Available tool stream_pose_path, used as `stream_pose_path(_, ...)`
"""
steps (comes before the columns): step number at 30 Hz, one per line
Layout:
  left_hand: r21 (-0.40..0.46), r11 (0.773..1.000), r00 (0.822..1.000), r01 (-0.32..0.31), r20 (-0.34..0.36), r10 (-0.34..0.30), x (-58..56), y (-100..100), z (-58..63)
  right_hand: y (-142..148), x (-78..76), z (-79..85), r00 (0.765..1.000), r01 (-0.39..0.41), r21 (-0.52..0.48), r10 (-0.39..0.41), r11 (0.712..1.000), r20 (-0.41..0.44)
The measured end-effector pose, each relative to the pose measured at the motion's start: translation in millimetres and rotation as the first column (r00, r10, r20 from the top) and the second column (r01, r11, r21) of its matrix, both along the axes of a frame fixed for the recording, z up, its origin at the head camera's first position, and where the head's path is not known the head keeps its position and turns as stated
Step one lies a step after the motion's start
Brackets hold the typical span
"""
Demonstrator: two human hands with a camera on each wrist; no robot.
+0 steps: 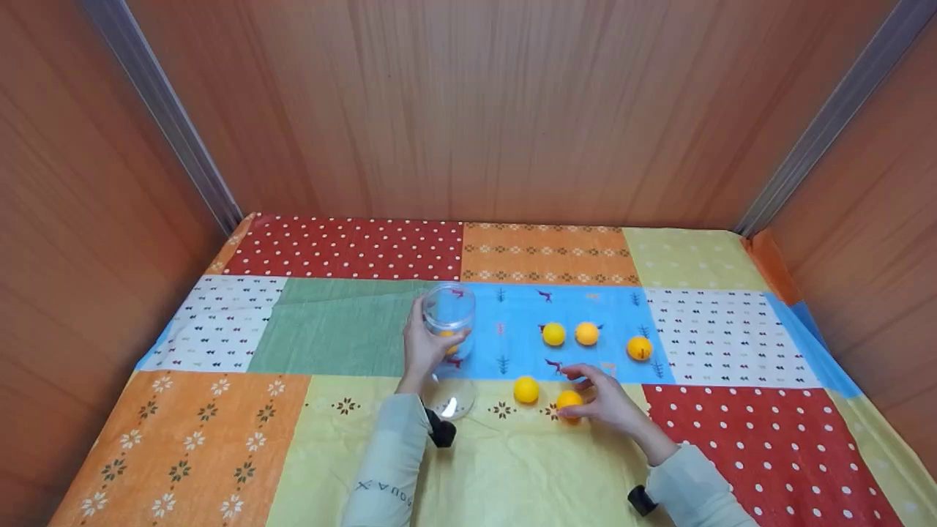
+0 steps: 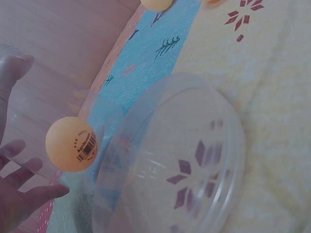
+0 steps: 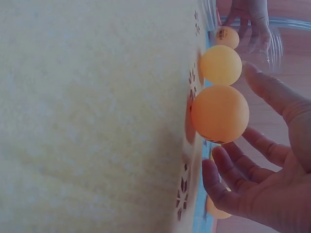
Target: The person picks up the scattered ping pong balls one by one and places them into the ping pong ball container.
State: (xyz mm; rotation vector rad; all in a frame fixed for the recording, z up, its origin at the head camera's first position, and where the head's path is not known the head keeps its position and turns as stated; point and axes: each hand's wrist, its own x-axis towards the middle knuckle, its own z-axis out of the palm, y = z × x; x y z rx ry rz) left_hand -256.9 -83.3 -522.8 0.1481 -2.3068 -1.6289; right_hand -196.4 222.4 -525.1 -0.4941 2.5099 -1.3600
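My left hand (image 1: 427,348) grips a clear plastic jar (image 1: 451,298) from its left side. Through the jar wall an orange ping-pong ball (image 2: 72,144) shows, printed with a barcode. A clear round lid (image 2: 194,155) lies on the cloth just in front of the jar. Over the cloth to the right, my right hand (image 1: 604,401) reaches around another orange ping-pong ball (image 3: 220,114), its thumb and fingers spread at either side of it. Close to the left of that ball sits a yellow-orange ball (image 1: 525,390).
Farther back on the blue patch lie two balls side by side, a yellow one (image 1: 553,334) and an orange one (image 1: 586,334). A printed orange ball (image 1: 639,348) is to their right. A patchwork cloth (image 1: 351,329) covers the table, and wood-grain panels (image 1: 483,110) enclose its back and sides.
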Motion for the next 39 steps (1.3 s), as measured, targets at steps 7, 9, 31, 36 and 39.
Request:
stream_pose_path(7, 0.001, 1.0, 1.0, -0.003, 0.027, 0.003, -0.1, 1.4, 0.4, 2.3, -0.5, -5.3, 1.0, 0.015, 0.029, -0.015, 0.999, 0.026)
stream_pose_path(9, 0.002, 1.0, 1.0, -0.004, 0.026, 0.004, -0.3, 1.3, 0.4, 2.3, -1.3, -5.6, 0.999, 0.018, 0.037, -0.02, 0.999, 0.03)
stream_pose_path(31, -0.005, 1.0, 1.0, 0.006, 0.012, -0.006, 0.7, 0.7, -0.1, 2.0, 1.1, -6.1, 1.0, -0.015, 0.068, 0.014, 0.998, 0.01)
stream_pose_path(36, -0.018, 1.0, 1.0, -0.001, 0.028, 0.002, 0.5, 0.8, 0.4, 1.1, 1.5, 0.6, 0.999, -0.019, 0.05, 0.018, 0.999, 0.037)
stream_pose_path(39, -0.018, 1.0, 1.0, -0.004, 0.031, 0.005, 0.3, 1.1, 0.6, -0.8, 0.9, 6.3, 0.999, -0.027, 0.038, 0.026, 0.999, 0.034)
